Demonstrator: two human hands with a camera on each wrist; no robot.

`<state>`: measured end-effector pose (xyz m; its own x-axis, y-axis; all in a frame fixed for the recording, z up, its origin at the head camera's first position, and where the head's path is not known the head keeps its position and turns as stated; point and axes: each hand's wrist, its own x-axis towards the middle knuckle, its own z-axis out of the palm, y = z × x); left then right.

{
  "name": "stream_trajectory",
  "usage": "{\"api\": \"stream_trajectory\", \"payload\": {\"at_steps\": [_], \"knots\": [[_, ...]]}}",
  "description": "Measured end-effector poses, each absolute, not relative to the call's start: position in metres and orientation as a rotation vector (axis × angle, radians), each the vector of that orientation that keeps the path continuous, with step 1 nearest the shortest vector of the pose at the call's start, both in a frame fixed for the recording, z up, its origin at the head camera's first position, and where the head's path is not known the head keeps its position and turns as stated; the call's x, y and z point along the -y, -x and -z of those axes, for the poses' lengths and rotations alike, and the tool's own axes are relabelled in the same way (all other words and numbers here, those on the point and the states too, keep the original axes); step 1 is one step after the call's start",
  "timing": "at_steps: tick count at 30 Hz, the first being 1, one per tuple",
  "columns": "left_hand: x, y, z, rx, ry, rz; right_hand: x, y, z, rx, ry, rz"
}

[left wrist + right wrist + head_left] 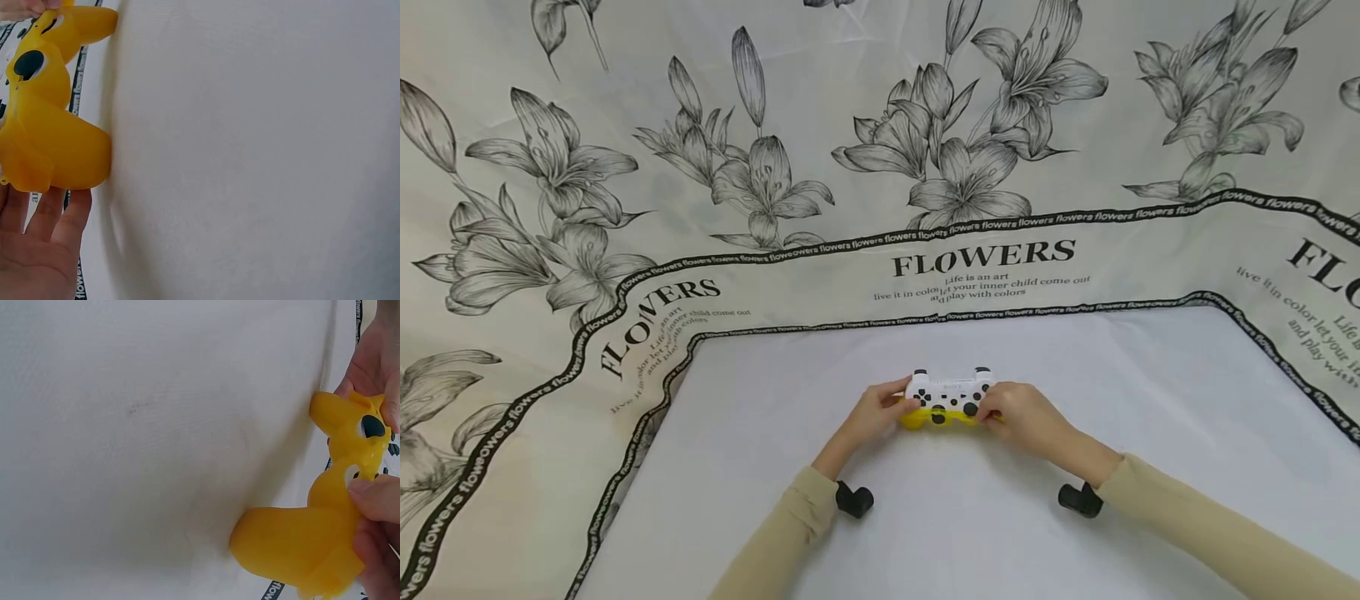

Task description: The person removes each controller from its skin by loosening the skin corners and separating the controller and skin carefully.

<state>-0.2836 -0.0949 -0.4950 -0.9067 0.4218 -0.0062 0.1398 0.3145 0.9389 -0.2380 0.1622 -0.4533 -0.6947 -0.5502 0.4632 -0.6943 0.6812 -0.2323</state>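
A white game controller (pixel 950 392) with black buttons is held just over the white cloth, its lower part inside a yellow soft cover (pixel 916 419). My left hand (pixel 872 414) grips the controller's left end, thumb in front and fingers behind. At the right end my right hand (pixel 1024 414) pinches the cover's edge beside a thumbstick. In the left wrist view, the left fingers (pixel 74 219) lie along the cover's rounded grip (pixel 72 150). The right wrist view has the right thumb (pixel 375 497) pressing at a stick opening, with the other yellow grip (pixel 287 540) pointing out.
White cloth (pixel 955 525) covers the surface, with a printed flower border (pixel 985 262) behind. Black wrist-worn devices (pixel 855 500) hang below both wrists. Beige sleeves (pixel 782 533) cover the forearms.
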Motion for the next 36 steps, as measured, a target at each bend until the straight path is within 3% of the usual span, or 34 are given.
{"api": "stream_trajectory", "payload": {"at_steps": [19,36], "knots": [[0.094,0.303,0.481,-2.379,-0.454,-1.573,-0.142,0.259,0.423,2.678,-0.92,-0.681],[0.092,0.294,0.489,-2.35,-0.414,-1.57,-0.111,0.263,0.423,2.932,-0.829,-0.529]]}}
